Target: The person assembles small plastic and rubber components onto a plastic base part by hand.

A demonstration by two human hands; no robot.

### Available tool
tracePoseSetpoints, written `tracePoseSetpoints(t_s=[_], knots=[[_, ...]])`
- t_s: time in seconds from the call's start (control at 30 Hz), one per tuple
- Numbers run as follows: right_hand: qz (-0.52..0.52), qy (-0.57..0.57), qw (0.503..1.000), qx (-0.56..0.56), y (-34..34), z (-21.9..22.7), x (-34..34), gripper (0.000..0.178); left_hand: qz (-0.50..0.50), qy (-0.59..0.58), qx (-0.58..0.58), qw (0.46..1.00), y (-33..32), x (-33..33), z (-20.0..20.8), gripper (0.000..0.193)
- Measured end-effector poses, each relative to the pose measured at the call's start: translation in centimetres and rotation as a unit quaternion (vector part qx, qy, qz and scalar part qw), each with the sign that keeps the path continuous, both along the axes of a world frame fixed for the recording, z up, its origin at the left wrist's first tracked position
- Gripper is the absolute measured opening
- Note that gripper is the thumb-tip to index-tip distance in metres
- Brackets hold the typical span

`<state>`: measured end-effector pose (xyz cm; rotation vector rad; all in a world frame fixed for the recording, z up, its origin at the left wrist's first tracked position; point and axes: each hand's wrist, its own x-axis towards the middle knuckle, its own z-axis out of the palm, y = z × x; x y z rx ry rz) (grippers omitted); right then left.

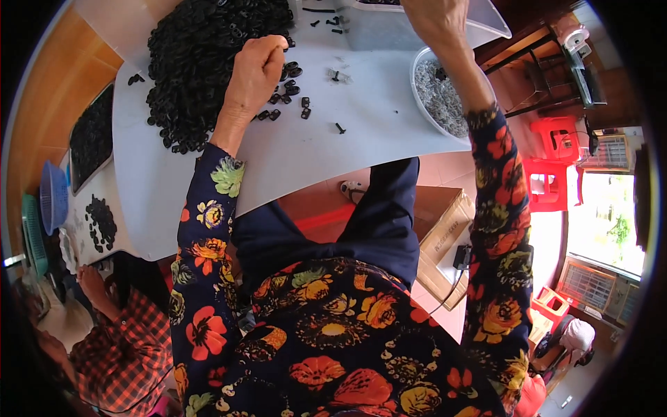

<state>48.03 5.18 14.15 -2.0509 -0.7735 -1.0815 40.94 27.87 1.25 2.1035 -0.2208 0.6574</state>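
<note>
My left hand (258,71) is closed, its fingers curled at the right side of a big heap of small black plastic parts (191,76). Whatever it grips is hidden. Several loose black oval pieces (292,90) lie just right of that hand. My right hand (438,17) reaches to the top edge over a translucent plastic bin (379,35); its fingers are out of sight. Beneath my right forearm stands a round white tub (419,90) full of small clear pieces. Between my arms, a small black screw-shaped part (340,128) and a clear piece (339,76) lie on the grey-white table (375,104).
A dark-filled tray (92,139), a blue basket (53,197) and a small black pile (101,222) are at left. A person in a checked shirt (128,354) sits lower left. A cardboard box (445,236) and red stools (545,184) stand at right.
</note>
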Motion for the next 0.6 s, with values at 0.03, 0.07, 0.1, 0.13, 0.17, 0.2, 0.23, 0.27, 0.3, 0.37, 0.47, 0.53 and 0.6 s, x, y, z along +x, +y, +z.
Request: tracePoseSetpoints(t_s=[0.03,0.07,0.1,0.13,0.17,0.2,0.23,0.27,0.3,0.37,0.47,0.53,0.6], knots=[[0.023,0.048,0.998,0.035,0.4,-0.5,-1.1,0.020,-0.006,-0.048,0.076,0.996,0.4,0.3,-0.5,0.013],[0.060,0.045,0.996,0.045,0.0,-2.1,-1.5,0.015,-0.022,-0.098,0.149,0.984,0.0,0.6,-0.5,0.016],[0.097,0.043,0.993,0.056,-0.5,-4.1,-2.0,0.012,-0.031,-0.069,0.154,0.985,-0.5,0.8,-0.6,0.017],[0.133,0.115,0.982,0.072,0.5,-5.5,-4.2,0.011,-0.027,-0.065,0.156,0.985,-0.2,0.5,-0.9,0.017],[0.158,0.150,0.974,0.059,0.3,-7.5,-4.9,0.009,-0.031,-0.056,0.196,0.978,-0.6,0.6,-1.1,0.014],[0.157,0.185,0.967,0.084,0.4,-9.0,-5.6,0.005,-0.035,-0.048,0.236,0.970,-1.1,0.6,-1.2,0.011],[0.153,0.214,0.961,0.086,0.3,-10.6,-6.0,0.006,-0.027,-0.015,0.269,0.963,-1.3,0.1,-1.1,0.011],[0.147,0.242,0.955,0.087,0.2,-11.7,-6.4,0.007,-0.027,-0.013,0.271,0.962,-1.5,-0.1,-1.1,0.011],[0.147,0.244,0.954,0.089,-0.1,-12.7,-6.7,0.007,-0.014,-0.010,0.283,0.959,-1.8,-0.3,-1.0,0.012],[0.150,0.293,0.940,0.090,-0.4,-13.5,-7.0,0.009,-0.003,-0.005,0.298,0.955,-1.9,-0.3,-1.1,0.013],[0.161,0.331,0.927,0.069,-0.7,-13.2,-7.1,0.010,-0.008,0.018,0.294,0.955,-2.1,-0.3,-1.0,0.014],[0.159,0.333,0.928,0.050,-0.8,-13.0,-7.0,0.009,-0.014,0.014,0.282,0.959,-2.3,-0.5,-0.8,0.014],[0.155,0.334,0.929,0.029,-0.8,-13.1,-7.0,0.009,-0.017,0.017,0.297,0.955,-2.3,-0.7,-0.8,0.013]])
